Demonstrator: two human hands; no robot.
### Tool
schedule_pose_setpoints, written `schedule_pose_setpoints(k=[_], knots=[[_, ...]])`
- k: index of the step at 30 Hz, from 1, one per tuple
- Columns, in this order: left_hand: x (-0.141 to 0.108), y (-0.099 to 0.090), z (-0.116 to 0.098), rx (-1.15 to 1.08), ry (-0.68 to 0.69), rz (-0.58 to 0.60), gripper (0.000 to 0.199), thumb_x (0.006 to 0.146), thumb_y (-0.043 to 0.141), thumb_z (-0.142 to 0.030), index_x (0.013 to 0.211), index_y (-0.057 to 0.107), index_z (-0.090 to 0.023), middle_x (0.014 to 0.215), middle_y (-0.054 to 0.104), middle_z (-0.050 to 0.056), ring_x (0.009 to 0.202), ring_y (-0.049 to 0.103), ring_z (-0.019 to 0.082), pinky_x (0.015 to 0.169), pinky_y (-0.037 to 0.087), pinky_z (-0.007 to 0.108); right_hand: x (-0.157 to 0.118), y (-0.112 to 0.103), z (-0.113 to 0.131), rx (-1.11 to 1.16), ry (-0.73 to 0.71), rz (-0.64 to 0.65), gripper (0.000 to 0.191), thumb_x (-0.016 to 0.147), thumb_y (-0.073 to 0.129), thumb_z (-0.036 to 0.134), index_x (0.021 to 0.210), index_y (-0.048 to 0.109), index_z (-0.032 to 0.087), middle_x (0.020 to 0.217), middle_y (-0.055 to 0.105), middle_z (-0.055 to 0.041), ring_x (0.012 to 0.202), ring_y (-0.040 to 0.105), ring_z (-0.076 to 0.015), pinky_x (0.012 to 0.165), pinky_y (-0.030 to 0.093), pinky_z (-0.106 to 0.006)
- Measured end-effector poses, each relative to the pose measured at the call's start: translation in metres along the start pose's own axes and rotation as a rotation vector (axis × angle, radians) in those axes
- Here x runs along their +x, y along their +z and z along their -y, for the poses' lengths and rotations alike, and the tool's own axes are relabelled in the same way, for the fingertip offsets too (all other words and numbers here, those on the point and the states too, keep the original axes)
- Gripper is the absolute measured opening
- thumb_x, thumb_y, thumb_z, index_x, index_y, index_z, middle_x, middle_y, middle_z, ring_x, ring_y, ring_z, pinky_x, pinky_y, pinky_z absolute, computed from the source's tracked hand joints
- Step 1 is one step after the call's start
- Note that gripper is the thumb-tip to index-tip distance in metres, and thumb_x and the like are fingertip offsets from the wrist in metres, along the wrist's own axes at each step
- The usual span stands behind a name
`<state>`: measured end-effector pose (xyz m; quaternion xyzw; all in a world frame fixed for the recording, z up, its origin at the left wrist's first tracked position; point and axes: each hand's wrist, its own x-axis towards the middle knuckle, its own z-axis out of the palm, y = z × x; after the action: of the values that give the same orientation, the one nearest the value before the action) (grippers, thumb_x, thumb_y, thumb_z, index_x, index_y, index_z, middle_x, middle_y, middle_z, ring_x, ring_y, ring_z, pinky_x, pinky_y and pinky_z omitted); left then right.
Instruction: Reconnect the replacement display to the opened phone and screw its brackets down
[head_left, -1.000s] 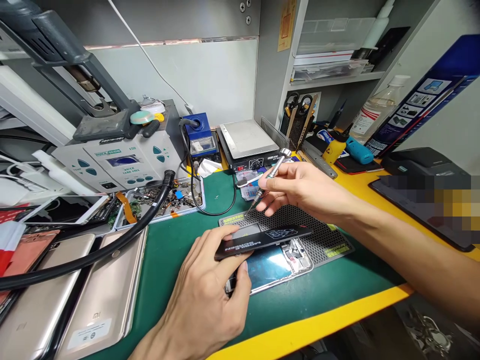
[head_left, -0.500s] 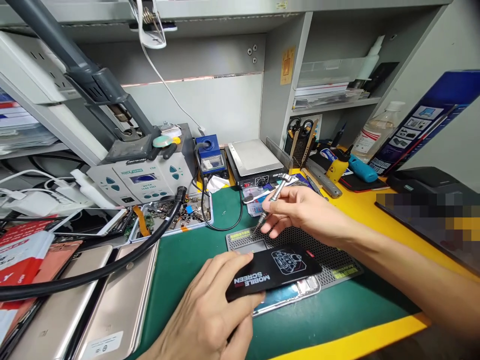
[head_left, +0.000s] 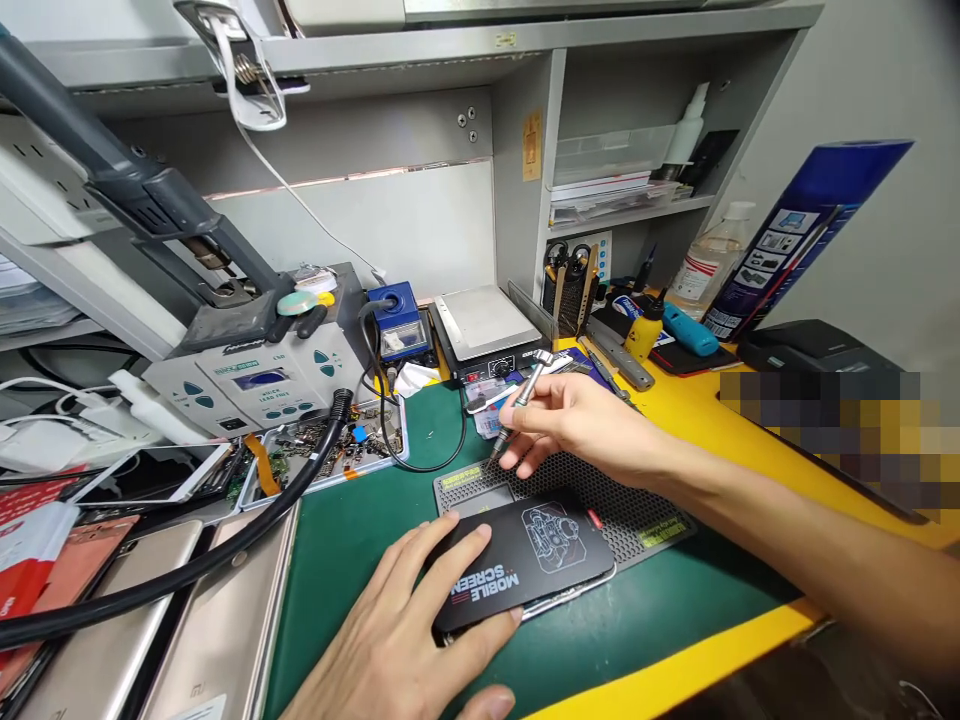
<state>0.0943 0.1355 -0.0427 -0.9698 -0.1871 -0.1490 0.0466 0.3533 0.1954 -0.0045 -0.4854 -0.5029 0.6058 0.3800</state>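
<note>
Here the left hand (head_left: 405, 630) pressed the black screen panel (head_left: 525, 570) flat over the phone on the perforated mat (head_left: 637, 500). Just behind the panel, the right hand's fingers (head_left: 525, 440) gripped a screwdriver (head_left: 517, 405), best kept upright, tip at the mat.

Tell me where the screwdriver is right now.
In the head view the screwdriver is in the right hand, centre of the bench, tip down over the perforated mat, just behind the black card that the left hand presses.
</note>
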Motion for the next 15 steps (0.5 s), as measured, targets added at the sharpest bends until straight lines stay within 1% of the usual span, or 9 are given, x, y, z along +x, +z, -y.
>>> schedule_pose_setpoints(k=[3, 7, 11, 15], knots=[[-0.001, 0.001, 0.000, 0.054, 0.059, 0.020, 0.036, 0.088, 0.073, -0.039, 0.123, 0.073, -0.029, 0.140, 0.060, 0.022, 0.130, 0.057, 0.044, 0.088, 0.063, 0.059, 0.000, -0.001, -0.001, -0.002, -0.002, 0.004, 0.012, 0.099, 0.066, 0.025, 0.095, 0.066, 0.014, 0.078, 0.070, 0.0021, 0.069, 0.071, -0.0140, 0.068, 0.062, -0.031], [-0.004, 0.000, -0.002, 0.069, 0.061, 0.032, 0.038, 0.088, 0.073, -0.036, 0.125, 0.071, -0.029, 0.142, 0.058, 0.022, 0.132, 0.056, 0.044, 0.089, 0.063, 0.057, 0.000, -0.002, -0.003, 0.004, 0.012, 0.016, 0.013, 0.099, 0.066, 0.027, 0.100, 0.067, 0.014, 0.082, 0.071, 0.0010, 0.072, 0.071, -0.0145, 0.070, 0.062, -0.033], [-0.007, 0.002, -0.002, 0.056, 0.070, 0.049, 0.037, 0.093, 0.069, -0.038, 0.129, 0.069, -0.028, 0.144, 0.056, 0.022, 0.137, 0.051, 0.044, 0.091, 0.062, 0.056, 0.000, 0.003, -0.005, 0.013, 0.066, 0.032, 0.015, 0.100, 0.066, 0.028, 0.103, 0.067, 0.014, 0.087, 0.071, -0.0002, 0.073, 0.071, -0.0144, 0.069, 0.062, -0.032], [-0.011, 0.007, 0.000, 0.032, 0.073, 0.036, 0.037, 0.097, 0.064, -0.043, 0.132, 0.067, -0.029, 0.144, 0.054, 0.022, 0.139, 0.049, 0.043, 0.093, 0.061, 0.056, 0.002, 0.007, -0.011, 0.022, 0.100, 0.048, 0.018, 0.100, 0.066, 0.030, 0.108, 0.067, 0.014, 0.093, 0.071, -0.0019, 0.076, 0.070, -0.0149, 0.071, 0.062, -0.033]])
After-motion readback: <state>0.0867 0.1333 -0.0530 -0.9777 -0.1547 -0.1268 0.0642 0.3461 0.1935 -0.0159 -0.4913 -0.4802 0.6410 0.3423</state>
